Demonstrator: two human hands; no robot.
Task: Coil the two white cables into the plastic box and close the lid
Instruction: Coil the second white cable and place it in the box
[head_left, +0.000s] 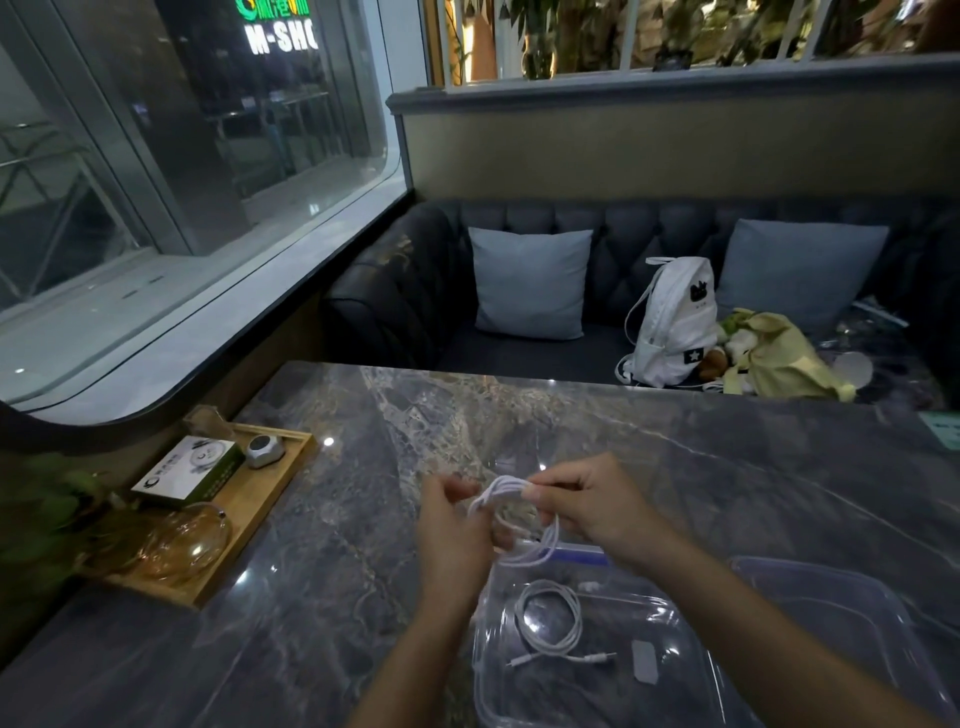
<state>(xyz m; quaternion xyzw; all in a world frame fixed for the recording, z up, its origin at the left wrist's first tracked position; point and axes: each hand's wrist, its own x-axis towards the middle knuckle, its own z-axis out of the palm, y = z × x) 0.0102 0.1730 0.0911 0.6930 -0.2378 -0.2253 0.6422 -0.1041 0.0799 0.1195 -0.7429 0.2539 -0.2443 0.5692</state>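
Note:
A clear plastic box stands open on the marble table at the lower middle. Inside it lies one white cable, coiled in a loop with its plugs pointing right. Just above the box's far edge, both hands hold the second white cable as a hanging bundle of loops. My left hand grips the left side of the bundle, and my right hand pinches its top. The clear lid lies flat on the table to the right of the box, partly behind my right forearm.
A wooden tray at the table's left holds a small box, a silver gadget and a glass dome. Beyond the table is a dark sofa with two grey cushions, a white backpack and a yellow-green bag. A window ledge runs along the left.

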